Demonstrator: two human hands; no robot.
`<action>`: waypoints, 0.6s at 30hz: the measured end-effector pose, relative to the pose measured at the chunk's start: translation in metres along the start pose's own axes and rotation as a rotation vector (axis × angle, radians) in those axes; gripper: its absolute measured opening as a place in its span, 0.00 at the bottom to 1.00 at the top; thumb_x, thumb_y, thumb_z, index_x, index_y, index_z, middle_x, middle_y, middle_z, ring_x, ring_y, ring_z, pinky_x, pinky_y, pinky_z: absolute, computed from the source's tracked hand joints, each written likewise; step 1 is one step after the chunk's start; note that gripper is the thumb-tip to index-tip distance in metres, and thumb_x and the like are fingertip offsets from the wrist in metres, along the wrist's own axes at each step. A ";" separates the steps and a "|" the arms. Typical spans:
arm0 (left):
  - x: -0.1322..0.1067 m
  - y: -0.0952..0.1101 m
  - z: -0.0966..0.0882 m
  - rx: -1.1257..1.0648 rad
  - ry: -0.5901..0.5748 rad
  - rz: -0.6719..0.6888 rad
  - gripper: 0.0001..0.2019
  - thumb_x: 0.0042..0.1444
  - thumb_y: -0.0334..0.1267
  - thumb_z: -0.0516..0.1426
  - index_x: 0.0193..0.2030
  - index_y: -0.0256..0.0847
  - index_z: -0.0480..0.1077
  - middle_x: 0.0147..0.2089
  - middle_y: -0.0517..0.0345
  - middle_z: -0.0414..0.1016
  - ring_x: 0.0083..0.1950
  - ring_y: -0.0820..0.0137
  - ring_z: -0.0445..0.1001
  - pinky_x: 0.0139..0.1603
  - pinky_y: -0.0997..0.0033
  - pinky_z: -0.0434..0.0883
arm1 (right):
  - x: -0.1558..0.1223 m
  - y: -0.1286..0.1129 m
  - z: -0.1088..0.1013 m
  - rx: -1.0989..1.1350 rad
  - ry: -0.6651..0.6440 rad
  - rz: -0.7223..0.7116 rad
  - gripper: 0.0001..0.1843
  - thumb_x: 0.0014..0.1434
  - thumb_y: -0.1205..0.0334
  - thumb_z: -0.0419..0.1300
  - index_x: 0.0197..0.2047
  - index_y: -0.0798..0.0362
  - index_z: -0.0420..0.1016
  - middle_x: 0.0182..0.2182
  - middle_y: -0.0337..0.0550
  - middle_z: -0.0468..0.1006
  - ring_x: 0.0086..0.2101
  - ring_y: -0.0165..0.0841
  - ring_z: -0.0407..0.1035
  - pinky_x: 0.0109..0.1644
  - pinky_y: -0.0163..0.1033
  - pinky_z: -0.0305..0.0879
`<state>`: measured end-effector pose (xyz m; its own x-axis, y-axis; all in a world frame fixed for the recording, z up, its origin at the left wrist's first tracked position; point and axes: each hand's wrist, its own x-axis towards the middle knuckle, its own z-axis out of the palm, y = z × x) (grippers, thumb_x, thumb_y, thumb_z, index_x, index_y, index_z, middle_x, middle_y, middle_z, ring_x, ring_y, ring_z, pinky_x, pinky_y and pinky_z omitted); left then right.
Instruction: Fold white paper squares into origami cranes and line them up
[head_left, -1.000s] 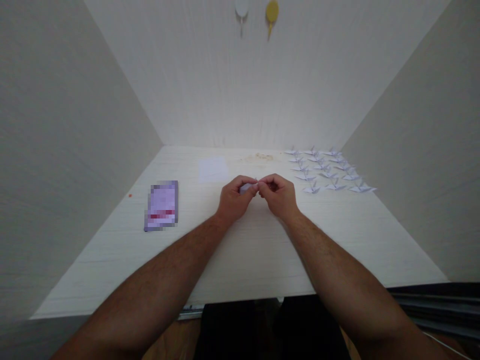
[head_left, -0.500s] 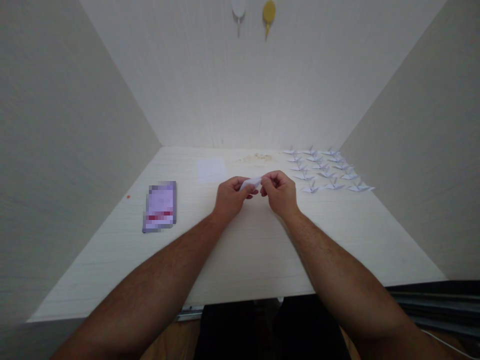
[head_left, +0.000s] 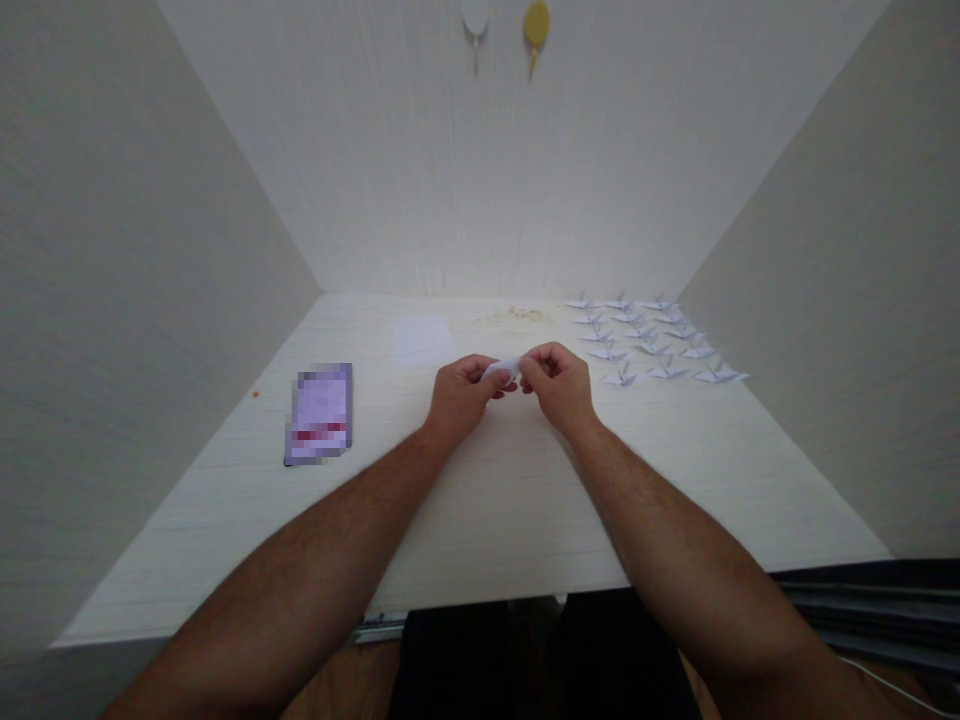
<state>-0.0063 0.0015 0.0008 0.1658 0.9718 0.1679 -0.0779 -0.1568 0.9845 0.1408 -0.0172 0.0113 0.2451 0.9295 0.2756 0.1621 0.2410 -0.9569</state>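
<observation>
A small folded white paper (head_left: 496,371) is held above the middle of the table, between my two hands. My left hand (head_left: 463,392) is closed on its left part, the thumb lying over the front. At the paper's right end, my right hand (head_left: 556,384) pinches it between thumb and forefinger. My fingers cover much of the paper, so its exact folds do not show. To the right of my hands stand several white paper cranes (head_left: 654,348) in rows.
Flat white paper sheets (head_left: 422,341) lie behind my left hand. A purple, blurred-out flat object (head_left: 319,410) rests on the left of the table (head_left: 495,520). A small orange bit (head_left: 256,394) is near the left edge. White and yellow hooks (head_left: 536,25) are on the back wall.
My right fingers have shifted slightly left along the folded paper, and less of it shows between my hands. The cranes and sheets have stayed put.
</observation>
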 end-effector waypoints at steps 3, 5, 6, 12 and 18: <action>0.000 -0.001 0.000 -0.014 -0.009 -0.002 0.17 0.47 0.49 0.68 0.34 0.36 0.76 0.29 0.51 0.81 0.31 0.67 0.80 0.32 0.70 0.75 | -0.001 0.000 -0.001 -0.041 0.002 -0.040 0.10 0.52 0.55 0.64 0.29 0.52 0.73 0.18 0.34 0.71 0.21 0.27 0.66 0.25 0.33 0.62; 0.000 -0.002 0.000 -0.034 -0.014 -0.017 0.17 0.46 0.49 0.68 0.32 0.36 0.75 0.28 0.52 0.81 0.30 0.68 0.80 0.32 0.71 0.75 | -0.001 0.001 -0.002 -0.044 -0.005 -0.060 0.09 0.53 0.55 0.63 0.29 0.52 0.73 0.18 0.33 0.71 0.20 0.27 0.65 0.25 0.33 0.61; 0.000 -0.002 0.000 -0.042 -0.015 -0.025 0.18 0.46 0.49 0.68 0.32 0.36 0.75 0.28 0.52 0.81 0.30 0.67 0.80 0.32 0.70 0.75 | -0.001 0.002 -0.003 -0.039 -0.012 -0.064 0.09 0.54 0.55 0.62 0.29 0.52 0.73 0.17 0.34 0.71 0.20 0.27 0.65 0.25 0.33 0.61; 0.000 0.000 0.000 -0.057 0.004 -0.037 0.20 0.43 0.52 0.69 0.32 0.36 0.75 0.29 0.52 0.81 0.31 0.66 0.80 0.33 0.69 0.76 | 0.003 0.005 -0.002 0.052 0.012 -0.026 0.12 0.52 0.52 0.64 0.35 0.52 0.71 0.22 0.33 0.72 0.20 0.25 0.65 0.23 0.33 0.63; 0.000 0.001 0.000 -0.057 0.021 -0.036 0.22 0.40 0.53 0.70 0.32 0.36 0.76 0.29 0.54 0.80 0.29 0.70 0.78 0.33 0.70 0.75 | 0.003 0.008 0.002 0.094 -0.146 0.050 0.19 0.44 0.49 0.71 0.33 0.53 0.72 0.22 0.34 0.73 0.21 0.26 0.65 0.21 0.32 0.62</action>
<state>-0.0065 0.0018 0.0016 0.1486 0.9802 0.1305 -0.1282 -0.1118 0.9854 0.1408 -0.0124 0.0043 0.1079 0.9699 0.2182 0.0615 0.2125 -0.9752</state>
